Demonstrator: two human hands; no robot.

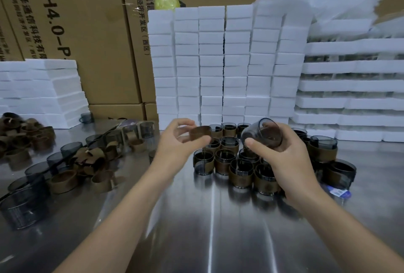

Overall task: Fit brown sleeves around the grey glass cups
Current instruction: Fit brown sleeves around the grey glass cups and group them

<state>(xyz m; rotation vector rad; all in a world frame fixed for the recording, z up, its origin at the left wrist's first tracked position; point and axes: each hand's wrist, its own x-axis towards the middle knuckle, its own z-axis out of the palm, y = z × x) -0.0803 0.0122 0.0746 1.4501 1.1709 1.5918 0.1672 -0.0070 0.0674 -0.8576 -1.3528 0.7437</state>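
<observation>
HEAD VIEW

Item 1: grey glass cup (262, 134). In the air above the sleeved cups (231, 163), gripped by the right hand (284, 159), with the thumb on the near wall and the fingers curled round the far side. Judged rigid, smooth and likely slippery, breakable if knocked against its neighbours, and moderately heavy for its size. Best held round the wall, as it is here. It is tilted well off upright, its axis leaning towards the left hand. Blur hides which end leads.

Item 2: brown sleeve (200, 134). Pinched by the fingertips of the left hand (177, 139), just beside the cup but not touching it. Judged light, thin and flexible, so it would crush easily. It should be gripped at the band's edges so the ring stays open. The ring's axis lies roughly level, with its opening turned towards the cup.

Item 3: steel table (218, 229). Carries loose sleeves (89, 159) and bare cups (70, 148) at left
</observation>
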